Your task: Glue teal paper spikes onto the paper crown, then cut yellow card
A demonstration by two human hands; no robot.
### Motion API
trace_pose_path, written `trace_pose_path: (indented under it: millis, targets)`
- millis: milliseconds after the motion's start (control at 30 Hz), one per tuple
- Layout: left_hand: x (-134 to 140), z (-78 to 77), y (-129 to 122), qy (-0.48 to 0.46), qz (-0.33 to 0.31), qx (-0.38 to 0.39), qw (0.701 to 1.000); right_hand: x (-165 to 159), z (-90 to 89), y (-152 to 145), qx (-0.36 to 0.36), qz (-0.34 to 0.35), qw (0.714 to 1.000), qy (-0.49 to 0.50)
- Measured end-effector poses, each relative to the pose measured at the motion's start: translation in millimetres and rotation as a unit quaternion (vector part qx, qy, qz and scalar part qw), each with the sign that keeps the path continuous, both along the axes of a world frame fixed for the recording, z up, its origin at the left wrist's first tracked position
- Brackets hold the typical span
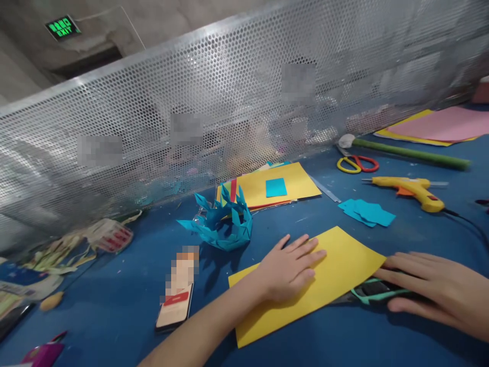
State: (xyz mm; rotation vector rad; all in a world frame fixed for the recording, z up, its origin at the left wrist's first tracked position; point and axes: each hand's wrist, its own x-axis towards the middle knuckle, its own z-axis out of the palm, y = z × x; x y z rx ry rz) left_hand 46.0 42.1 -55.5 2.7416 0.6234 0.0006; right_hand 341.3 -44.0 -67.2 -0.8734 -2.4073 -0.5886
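A sheet of yellow paper (344, 260) lies at a slant on the blue table. Resting flat on it, with fingers spread, is my left hand (292, 267). My right hand (439, 290) is at the sheet's right corner, fingers stretched out and thumb apart. Below those fingers sits a black tool with teal edging (376, 290), partly covered by the paper and the hand; its kind is unclear. A blue folded-paper crown (229, 232) stands beyond my left forearm. To its front left lies a phone (176, 306) with its screen lit.
Behind are stacked coloured papers (301, 183), scissors (357, 164), a yellow glue gun (416, 188) with a trailing cord, blue paper pieces (369, 213) and a green stick (412, 152). A perforated metal screen (229, 76) borders the table's far side. Clutter lies at left.
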Motion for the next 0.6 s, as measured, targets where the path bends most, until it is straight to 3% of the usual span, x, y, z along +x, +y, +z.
trace_pose_path:
  millis: [133,400,600]
  targets:
    - [3,0.3,0,0.014,-0.004,-0.010,1.000,-3,-3.7,5,-0.005,0.006,1.000,-0.005]
    - [3,2.4,-1,0.025,-0.008,0.001,1.000,-4,-31.5,5,-0.032,-0.047,0.997,0.055]
    - [2,2.7,-1,0.028,-0.012,0.012,0.999,-6,-20.1,11,-0.021,-0.005,0.999,0.030]
